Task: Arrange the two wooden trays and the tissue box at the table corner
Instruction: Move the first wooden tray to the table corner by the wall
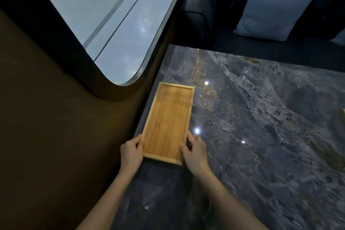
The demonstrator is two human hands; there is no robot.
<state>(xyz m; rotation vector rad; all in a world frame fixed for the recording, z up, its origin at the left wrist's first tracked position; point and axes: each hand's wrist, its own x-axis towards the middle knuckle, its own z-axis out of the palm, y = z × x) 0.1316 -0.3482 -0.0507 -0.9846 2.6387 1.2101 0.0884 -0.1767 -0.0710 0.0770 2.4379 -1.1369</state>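
A long, shallow wooden tray [169,121] lies on the dark marble table [261,127], along the table's left edge beside the wall. My left hand [131,152] grips the tray's near left side. My right hand [195,152] grips its near right side. The tray holds nothing. A second tray and a tissue box are not in view.
A brown wall [56,136] with a curved window [115,20] runs along the table's left side. Beyond the table's far edge stands a dark sofa [201,15] with a pale blue cushion [278,5]. A yellowish object [343,113] peeks in at the right edge.
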